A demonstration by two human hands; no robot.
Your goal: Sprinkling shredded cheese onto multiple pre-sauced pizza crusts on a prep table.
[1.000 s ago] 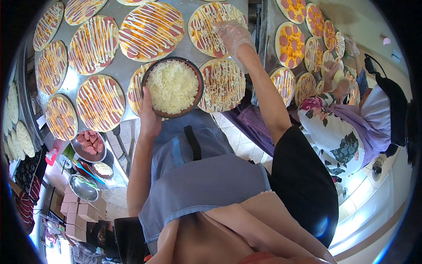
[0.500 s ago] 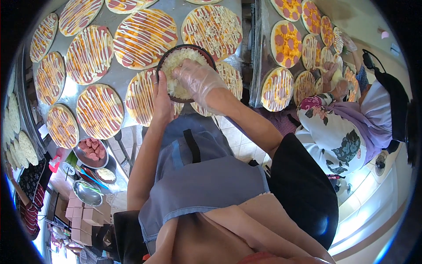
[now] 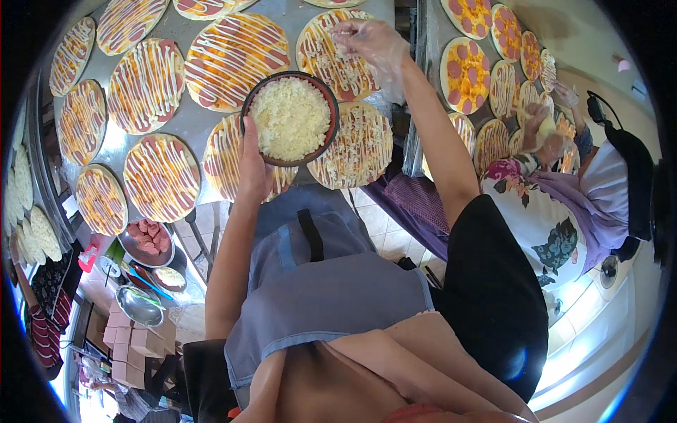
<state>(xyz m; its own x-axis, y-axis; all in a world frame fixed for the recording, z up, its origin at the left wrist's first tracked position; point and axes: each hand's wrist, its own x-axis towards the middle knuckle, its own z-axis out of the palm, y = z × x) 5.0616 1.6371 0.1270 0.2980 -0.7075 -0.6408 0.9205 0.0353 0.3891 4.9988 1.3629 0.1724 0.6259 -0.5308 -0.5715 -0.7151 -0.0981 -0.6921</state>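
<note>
My left hand (image 3: 252, 163) grips the near rim of a dark round bowl (image 3: 254, 142) full of grated white cheese, held above the steel table (image 3: 185, 125). My right hand (image 3: 368, 41), in a clear plastic glove, is raised over a pizza (image 3: 330, 48) topped with red slices and white sauce lines, fingers pinched around a bit of cheese. Just below the bowl lies a pizza (image 3: 358, 146) covered with cheese. Another pizza (image 3: 226, 161) sits partly under the bowl and my left hand.
Several sauced pizzas fill the table, such as one pizza (image 3: 235, 55) at the top. A second table (image 3: 431, 42) on the right holds more pizzas, where another person (image 3: 564, 204) in a floral top works. Bowls of meat slices (image 3: 147, 240) and metal bowls (image 3: 138, 304) stand lower left.
My right hand has left the cheese bowl and risen to the upper pizza with a pinch of cheese. The bowl has shifted slightly down and right.
</note>
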